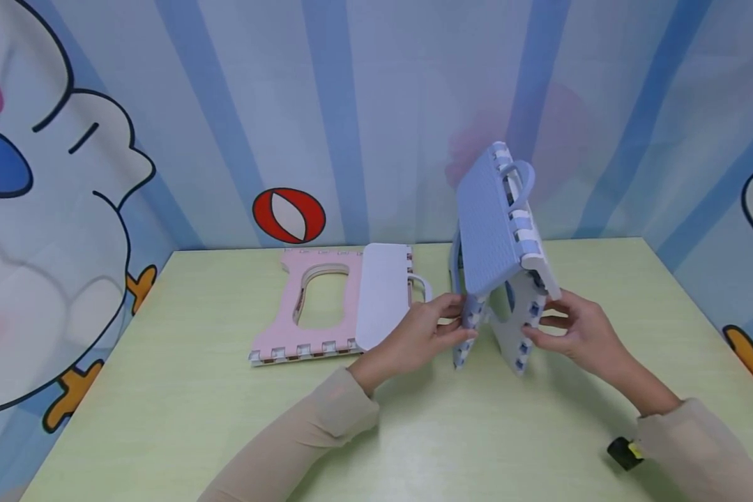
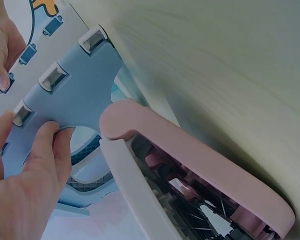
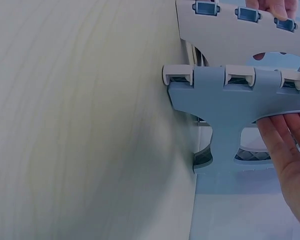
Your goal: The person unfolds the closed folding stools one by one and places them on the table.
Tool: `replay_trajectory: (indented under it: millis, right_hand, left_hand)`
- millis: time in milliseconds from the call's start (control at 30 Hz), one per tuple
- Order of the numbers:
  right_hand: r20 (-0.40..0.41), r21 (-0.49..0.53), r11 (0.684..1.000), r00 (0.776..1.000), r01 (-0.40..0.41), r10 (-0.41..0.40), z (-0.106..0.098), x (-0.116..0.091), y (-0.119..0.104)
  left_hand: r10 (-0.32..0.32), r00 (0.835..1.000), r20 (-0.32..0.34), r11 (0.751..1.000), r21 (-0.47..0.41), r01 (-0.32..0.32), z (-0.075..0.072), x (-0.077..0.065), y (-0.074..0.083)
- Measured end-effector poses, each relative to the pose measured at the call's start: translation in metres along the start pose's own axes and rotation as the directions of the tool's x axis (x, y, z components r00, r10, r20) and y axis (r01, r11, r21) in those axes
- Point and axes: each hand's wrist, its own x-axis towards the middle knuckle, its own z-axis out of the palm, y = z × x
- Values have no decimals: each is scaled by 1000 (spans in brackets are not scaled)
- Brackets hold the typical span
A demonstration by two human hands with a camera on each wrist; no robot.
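Observation:
A blue and white folding step stool (image 1: pixel 489 223) stands partly unfolded at the right of the table, its seat panels peaked and its legs apart. Its loop handle (image 1: pixel 524 183) faces up and to the right. My left hand (image 1: pixel 427 328) grips the left leg panel, fingers in the cutout edge, as the left wrist view shows. On the opposite leg panel, my right hand (image 1: pixel 580 333) pinches the hinged edge between thumb and fingers. A pink and white folding stool (image 1: pixel 326 341) lies folded flat left of the blue one, beside my left hand.
The pale green table (image 1: pixel 163 390) meets a blue striped cartoon backdrop (image 1: pixel 389 125) at its far edge. A small black object with a yellow patch (image 1: pixel 625 453) is by the right sleeve.

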Motion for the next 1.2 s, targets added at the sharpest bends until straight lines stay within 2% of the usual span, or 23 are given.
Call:
replay_trajectory:
  millis: [367,667,1200]
  right_hand:
    - [-18,3,1000,1000,13,-13,-7,-3,5]
    - [0,-46,999,1000,-25,25,-12,-5,3]
    - [9,-3,1000,1000,-29,29,-20,-10,7]
  left_hand:
    - [-14,1000,22,1000,-16,14,-1,0,1]
    - [-41,999,25,999,-23,42,-2,2,1]
    - [-22,999,24,1000,-7,22,-2,-3,5]
